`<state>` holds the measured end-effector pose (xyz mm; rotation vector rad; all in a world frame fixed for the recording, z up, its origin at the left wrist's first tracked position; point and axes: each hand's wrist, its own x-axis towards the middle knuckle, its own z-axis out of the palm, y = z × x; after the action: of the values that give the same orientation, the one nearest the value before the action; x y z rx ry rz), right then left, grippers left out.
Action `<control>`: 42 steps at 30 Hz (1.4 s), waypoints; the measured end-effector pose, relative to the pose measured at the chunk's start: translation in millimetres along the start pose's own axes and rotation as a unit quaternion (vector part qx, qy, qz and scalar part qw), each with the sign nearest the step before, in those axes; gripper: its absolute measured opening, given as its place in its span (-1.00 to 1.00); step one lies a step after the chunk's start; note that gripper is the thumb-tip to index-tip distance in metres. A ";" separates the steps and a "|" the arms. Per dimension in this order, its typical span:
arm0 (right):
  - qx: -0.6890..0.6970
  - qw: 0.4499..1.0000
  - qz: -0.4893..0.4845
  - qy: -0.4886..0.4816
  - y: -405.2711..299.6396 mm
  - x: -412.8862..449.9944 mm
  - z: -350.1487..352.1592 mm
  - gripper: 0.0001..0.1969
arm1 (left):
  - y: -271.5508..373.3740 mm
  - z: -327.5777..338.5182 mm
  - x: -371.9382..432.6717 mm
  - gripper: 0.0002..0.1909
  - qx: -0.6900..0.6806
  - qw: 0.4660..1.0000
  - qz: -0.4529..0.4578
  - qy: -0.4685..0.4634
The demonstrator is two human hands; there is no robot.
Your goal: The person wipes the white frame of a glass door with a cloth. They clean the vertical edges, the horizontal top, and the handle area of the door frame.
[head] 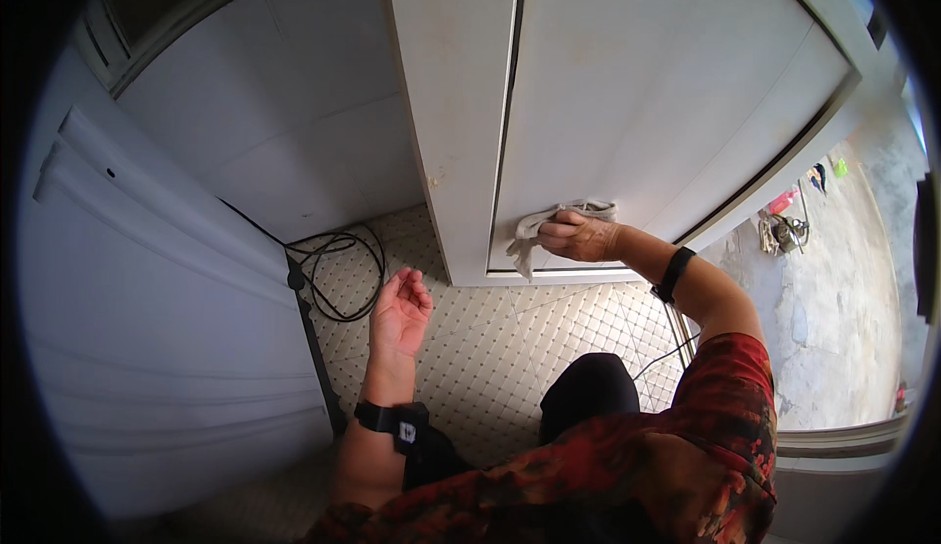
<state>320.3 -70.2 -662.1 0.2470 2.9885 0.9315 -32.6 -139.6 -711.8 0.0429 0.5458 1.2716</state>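
Observation:
My right hand (584, 239) presses a crumpled pale cloth (535, 226) against the lower part of a white door panel (625, 103). One corner of the cloth hangs down over the dark trim at the panel's bottom edge. Palm up, my left hand (403, 309) hovers over the tiled floor with its fingers loosely curled and nothing in it. Close behind that hand lies a coiled black cable (345, 272). Faint marks show on the door's white frame (441, 184).
A white appliance (184, 287) with ridged sides stands at my left, near the tiled wall (294, 103). Patterned tiles (485, 345) cover the floor. Through the doorway on the right, a pink item (784, 200) and a metal object (792, 234) lie on concrete ground (831, 309).

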 end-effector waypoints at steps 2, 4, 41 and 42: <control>-0.022 0.995 0.054 0.076 33.0 -4.4 -44.9 -0.75 | 0.1 -2.3 5.1 -0.85 0.001 1.000 0.002 -0.001; -0.104 0.987 0.090 0.083 73.8 -6.5 -98.7 -0.69 | 2.3 -11.6 12.5 -0.85 -0.003 1.000 -0.003 -0.007; -0.006 0.994 0.109 -0.009 4.0 -110.0 -38.0 -0.62 | -16.8 -13.9 7.2 -0.83 0.062 0.998 -0.018 0.013; -0.054 0.990 0.129 0.000 18.3 -110.7 -61.2 -0.61 | -18.7 -12.0 8.0 -0.83 0.064 0.998 -0.017 0.015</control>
<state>429.5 -106.5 -606.4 0.6440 2.9419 1.1082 -19.3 -141.3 -731.3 0.1207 0.6518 1.2046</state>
